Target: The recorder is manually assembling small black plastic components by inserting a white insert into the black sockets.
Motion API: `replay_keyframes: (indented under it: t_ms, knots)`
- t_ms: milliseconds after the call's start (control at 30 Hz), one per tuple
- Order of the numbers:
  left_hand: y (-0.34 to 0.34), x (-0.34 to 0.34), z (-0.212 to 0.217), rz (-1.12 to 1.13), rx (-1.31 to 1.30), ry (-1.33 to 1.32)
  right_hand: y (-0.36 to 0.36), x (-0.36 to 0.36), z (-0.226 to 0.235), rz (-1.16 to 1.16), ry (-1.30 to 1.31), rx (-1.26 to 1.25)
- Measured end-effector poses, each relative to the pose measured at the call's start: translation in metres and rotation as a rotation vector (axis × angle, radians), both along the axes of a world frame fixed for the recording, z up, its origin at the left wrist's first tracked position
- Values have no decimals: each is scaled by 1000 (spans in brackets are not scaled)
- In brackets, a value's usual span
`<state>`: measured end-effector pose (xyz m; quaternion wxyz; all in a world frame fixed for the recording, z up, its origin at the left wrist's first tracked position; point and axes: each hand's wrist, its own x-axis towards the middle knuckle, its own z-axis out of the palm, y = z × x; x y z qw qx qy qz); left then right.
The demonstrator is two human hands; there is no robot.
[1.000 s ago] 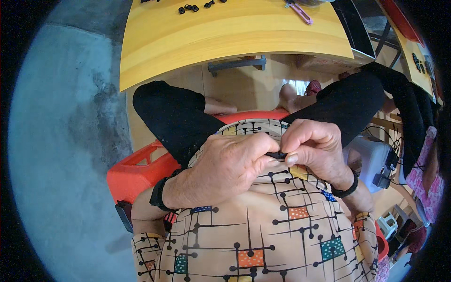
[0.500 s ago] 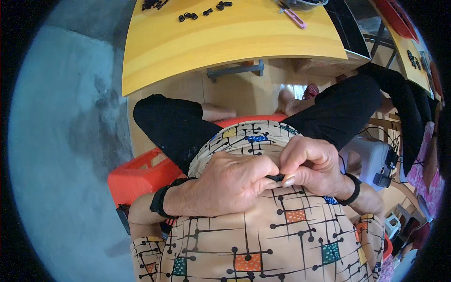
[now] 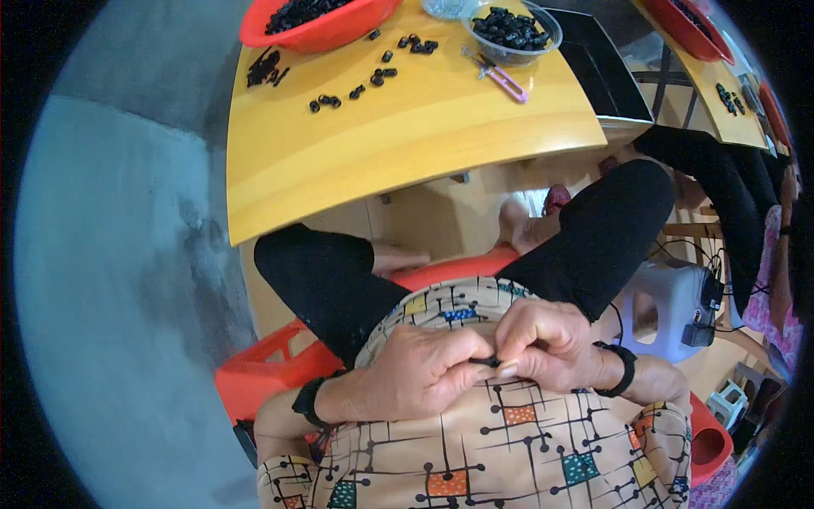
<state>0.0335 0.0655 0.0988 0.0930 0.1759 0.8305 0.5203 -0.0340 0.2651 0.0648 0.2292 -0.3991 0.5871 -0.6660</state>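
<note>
In front of my belly, both hands meet on a small black piece (image 3: 486, 362), mostly hidden by the fingertips. My left hand (image 3: 418, 371) is closed, pinching the piece's left end between thumb and forefinger. With thumb and forefinger pressed together, my right hand (image 3: 549, 346) grips the other end. On the yellow table (image 3: 407, 136) beyond lie several short black cylindrical pieces (image 3: 378, 78) in loose groups. Pink-handled thread snips (image 3: 506, 83) rest beside a clear bowl (image 3: 549, 42) filled with similar black pieces.
A red basin (image 3: 360, 15) of black parts stands at the table's far left, near a small heap of thin black bits (image 3: 264, 68). A lilac stool (image 3: 661, 310) with cables is at right. Another person's dark-trousered legs (image 3: 721, 178) show at far right.
The view has tilted up, bringing the red basin and more of the table into sight. Both hands appear lower in the picture and keep their pinch on the black piece.
</note>
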Motion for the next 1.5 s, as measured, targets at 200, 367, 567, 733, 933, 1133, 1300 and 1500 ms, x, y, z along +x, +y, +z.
replay_keyframes:
  t_ms: [200,367,567,733,933,1133,1300,1500]
  knots:
    - [-9,-10,-12,-42,28,-58,-6,-7,-11,85,-316,18]
    - [-13,-14,-20,-19,48,-125,-9,-11,-15,35,-351,53]
    - [-14,-20,-26,50,54,-128,-15,-19,-16,-31,-242,109]
    - [-14,-29,-31,6,44,-66,-13,-18,-27,-27,-295,91]
    - [-15,-30,-37,120,108,-217,-19,-27,-35,12,-279,62]
    - [-24,-43,-35,85,109,-323,-25,-27,-39,-21,-664,16]
    - [-26,-40,-35,52,122,-292,-22,-24,-33,-15,-735,129]
    - [-27,-35,-36,64,138,-251,-24,-18,-29,-71,-471,168]
